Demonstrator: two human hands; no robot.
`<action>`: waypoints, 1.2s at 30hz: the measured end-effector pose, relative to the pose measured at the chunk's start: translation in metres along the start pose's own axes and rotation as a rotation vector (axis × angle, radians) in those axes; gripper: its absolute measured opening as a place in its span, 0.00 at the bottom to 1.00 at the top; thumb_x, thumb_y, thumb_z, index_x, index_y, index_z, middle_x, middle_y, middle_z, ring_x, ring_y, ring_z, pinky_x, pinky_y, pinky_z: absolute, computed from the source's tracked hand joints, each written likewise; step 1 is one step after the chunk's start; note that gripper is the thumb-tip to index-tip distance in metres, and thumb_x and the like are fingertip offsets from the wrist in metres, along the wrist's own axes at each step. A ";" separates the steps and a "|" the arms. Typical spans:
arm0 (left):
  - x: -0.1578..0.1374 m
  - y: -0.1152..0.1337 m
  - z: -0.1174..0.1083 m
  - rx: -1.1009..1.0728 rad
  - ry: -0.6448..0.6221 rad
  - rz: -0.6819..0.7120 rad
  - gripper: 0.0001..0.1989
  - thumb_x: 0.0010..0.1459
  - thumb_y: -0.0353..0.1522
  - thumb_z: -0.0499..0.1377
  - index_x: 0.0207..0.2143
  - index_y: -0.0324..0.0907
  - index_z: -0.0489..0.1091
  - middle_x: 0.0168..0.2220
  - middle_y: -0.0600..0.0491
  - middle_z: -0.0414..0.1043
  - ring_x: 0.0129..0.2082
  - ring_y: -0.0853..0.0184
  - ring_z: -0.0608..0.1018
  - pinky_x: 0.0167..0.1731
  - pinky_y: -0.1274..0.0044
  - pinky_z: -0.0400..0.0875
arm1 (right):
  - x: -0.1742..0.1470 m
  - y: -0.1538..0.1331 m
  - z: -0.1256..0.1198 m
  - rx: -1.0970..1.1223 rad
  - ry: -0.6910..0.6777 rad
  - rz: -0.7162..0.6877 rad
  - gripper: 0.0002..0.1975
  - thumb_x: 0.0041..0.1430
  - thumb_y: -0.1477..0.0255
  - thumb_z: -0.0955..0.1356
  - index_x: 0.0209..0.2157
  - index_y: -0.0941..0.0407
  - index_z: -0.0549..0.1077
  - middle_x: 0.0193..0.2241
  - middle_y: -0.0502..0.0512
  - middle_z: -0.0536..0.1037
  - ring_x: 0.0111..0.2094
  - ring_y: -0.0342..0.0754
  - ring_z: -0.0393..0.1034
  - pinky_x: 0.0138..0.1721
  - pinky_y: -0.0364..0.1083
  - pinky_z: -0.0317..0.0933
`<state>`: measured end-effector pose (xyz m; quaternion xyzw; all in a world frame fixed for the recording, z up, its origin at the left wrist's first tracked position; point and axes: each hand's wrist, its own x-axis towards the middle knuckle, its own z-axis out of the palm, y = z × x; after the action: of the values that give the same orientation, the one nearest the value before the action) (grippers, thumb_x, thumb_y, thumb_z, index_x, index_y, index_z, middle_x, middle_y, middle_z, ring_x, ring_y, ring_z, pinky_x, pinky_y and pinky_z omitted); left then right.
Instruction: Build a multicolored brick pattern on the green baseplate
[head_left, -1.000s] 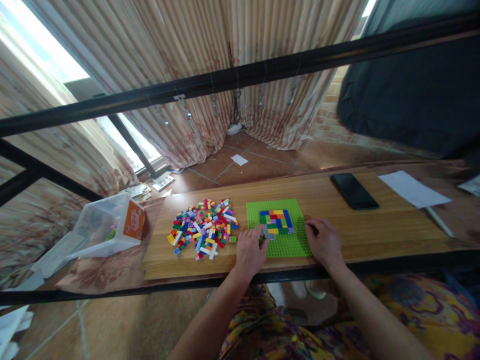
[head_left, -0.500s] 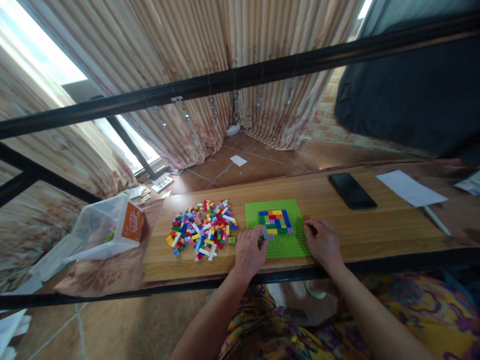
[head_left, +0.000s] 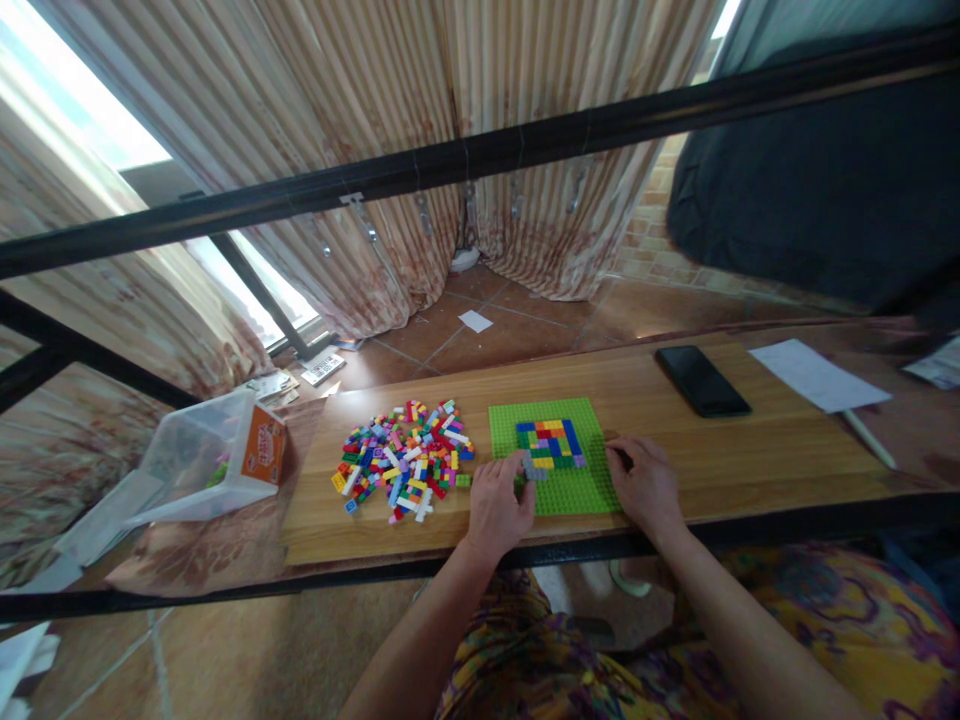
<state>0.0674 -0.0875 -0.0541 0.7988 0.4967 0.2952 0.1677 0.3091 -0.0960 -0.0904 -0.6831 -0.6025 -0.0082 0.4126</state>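
Note:
A green studded baseplate [head_left: 559, 498] lies on the wooden board, bearing a low patch of joined bricks [head_left: 551, 444] in blue, red, yellow, green and white. At the patch's near left corner, my left hand [head_left: 498, 506] has thumb and forefinger closed on a grey toy brick [head_left: 535, 470]; the fingertips partly cover it. My right hand [head_left: 648, 486] rests at the plate's right edge, its thumb and forefinger pinching that rim. Left of the plate spreads a heap of loose toy bricks [head_left: 405, 457] in many colours.
A clear plastic tub [head_left: 202, 450] with an orange label stands at the left. A black phone [head_left: 703, 381] lies on the board's right part, beside white paper [head_left: 817, 375] and a white pen [head_left: 868, 438]. A dark metal bar [head_left: 480, 158] crosses beyond the board.
Almost nothing differs. The whole view has shifted very slightly, while both hands keep their places at the baseplate.

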 end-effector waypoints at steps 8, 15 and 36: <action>0.000 0.000 0.000 -0.002 -0.007 -0.016 0.23 0.55 0.28 0.59 0.54 0.43 0.65 0.41 0.50 0.77 0.41 0.61 0.78 0.46 0.66 0.69 | 0.000 -0.001 -0.001 -0.005 0.000 -0.008 0.09 0.61 0.69 0.63 0.32 0.54 0.74 0.34 0.58 0.77 0.38 0.54 0.70 0.44 0.54 0.65; -0.001 -0.001 0.000 0.002 0.012 0.008 0.23 0.55 0.27 0.59 0.54 0.42 0.65 0.40 0.50 0.77 0.40 0.61 0.78 0.45 0.67 0.69 | 0.001 -0.002 -0.002 -0.013 0.001 -0.015 0.08 0.60 0.69 0.63 0.32 0.54 0.74 0.34 0.58 0.77 0.38 0.53 0.70 0.43 0.54 0.65; -0.003 -0.008 0.001 -0.038 0.158 0.019 0.21 0.52 0.20 0.54 0.48 0.40 0.66 0.37 0.50 0.74 0.39 0.62 0.75 0.43 0.68 0.70 | 0.001 0.000 -0.001 -0.021 0.012 -0.030 0.09 0.61 0.69 0.63 0.32 0.55 0.74 0.34 0.59 0.77 0.38 0.53 0.70 0.43 0.54 0.65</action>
<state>0.0617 -0.0871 -0.0602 0.7744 0.4949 0.3682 0.1405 0.3096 -0.0957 -0.0893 -0.6784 -0.6100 -0.0249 0.4088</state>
